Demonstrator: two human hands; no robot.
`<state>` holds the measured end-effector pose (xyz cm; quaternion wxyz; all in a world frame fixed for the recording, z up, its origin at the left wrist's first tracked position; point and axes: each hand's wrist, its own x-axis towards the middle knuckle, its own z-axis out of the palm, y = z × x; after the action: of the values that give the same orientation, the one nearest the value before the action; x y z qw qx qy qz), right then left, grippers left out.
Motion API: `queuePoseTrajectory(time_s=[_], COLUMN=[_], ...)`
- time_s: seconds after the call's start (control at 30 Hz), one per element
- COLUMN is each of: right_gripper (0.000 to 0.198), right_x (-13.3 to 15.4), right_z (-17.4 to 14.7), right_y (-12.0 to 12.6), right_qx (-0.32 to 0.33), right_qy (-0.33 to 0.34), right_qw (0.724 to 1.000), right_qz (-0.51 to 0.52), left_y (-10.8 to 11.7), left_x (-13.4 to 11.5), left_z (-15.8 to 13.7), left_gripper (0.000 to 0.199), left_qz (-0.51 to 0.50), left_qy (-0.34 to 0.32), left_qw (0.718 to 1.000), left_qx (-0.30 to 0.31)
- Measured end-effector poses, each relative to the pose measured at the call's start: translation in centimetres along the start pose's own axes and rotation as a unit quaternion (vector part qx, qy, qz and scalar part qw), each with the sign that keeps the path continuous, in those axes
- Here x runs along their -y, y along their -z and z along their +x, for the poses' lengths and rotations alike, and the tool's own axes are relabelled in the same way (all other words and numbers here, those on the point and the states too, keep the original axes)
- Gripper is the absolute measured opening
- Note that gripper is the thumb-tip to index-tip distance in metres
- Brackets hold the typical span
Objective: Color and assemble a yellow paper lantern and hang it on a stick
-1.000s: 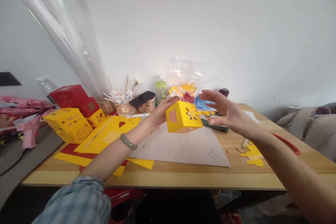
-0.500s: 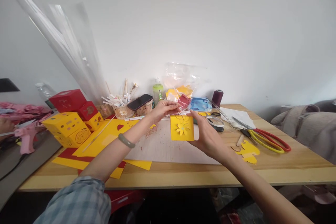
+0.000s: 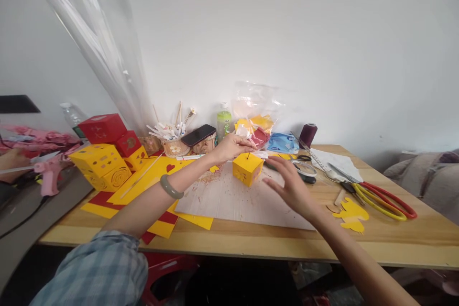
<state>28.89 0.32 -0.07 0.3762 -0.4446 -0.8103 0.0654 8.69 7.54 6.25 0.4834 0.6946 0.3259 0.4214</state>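
My left hand (image 3: 234,147), with a bangle on its wrist, pinches a thin dark cord (image 3: 248,156) at the top of a yellow paper box (image 3: 247,169). The box looks like a small cube with flower cut-outs on its sides, one corner turned towards me. It appears to hang over a pale board (image 3: 233,203); whether its bottom touches the board I cannot tell. Just right of the box is my right hand (image 3: 289,184), fingers apart and holding nothing.
Red and yellow boxes (image 3: 102,126) are stacked at left beside coloured sheets (image 3: 143,179). A phone (image 3: 199,135), a green bottle (image 3: 224,119) and a thread spool (image 3: 307,135) line the back. Scissors (image 3: 387,198) and a yellow cut-out (image 3: 353,215) lie right. A co-worker's hand (image 3: 16,165) is far left.
The yellow box has turned from showing one flat face to showing a corner and its top. My right hand has come away from its side and opened. The view has shifted slightly.
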Motion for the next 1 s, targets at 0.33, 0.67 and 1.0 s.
queuePoseTrajectory(time_s=[0.33,0.67,1.0], right_gripper=[0.029,0.023,0.026], right_x=[1.0,1.8,2.3], right_z=[7.0,8.8,9.2], right_y=[0.9,-0.2,0.4], right_qx=[0.113,0.137,0.07], right_qy=[-0.137,-0.159,-0.182], right_qw=[0.973,0.953,0.946], right_qz=[0.148,0.217,0.26], left_y=[-0.1,0.8,1.9], left_x=[-0.7,-1.2,-1.0], left_z=[0.4,1.3,2.5], left_gripper=[0.009,0.006,0.006], left_qz=[0.042,0.096,0.108], left_qy=[-0.001,-0.046,-0.062], left_qw=[0.999,0.994,0.992], left_qx=[0.004,-0.012,-0.008])
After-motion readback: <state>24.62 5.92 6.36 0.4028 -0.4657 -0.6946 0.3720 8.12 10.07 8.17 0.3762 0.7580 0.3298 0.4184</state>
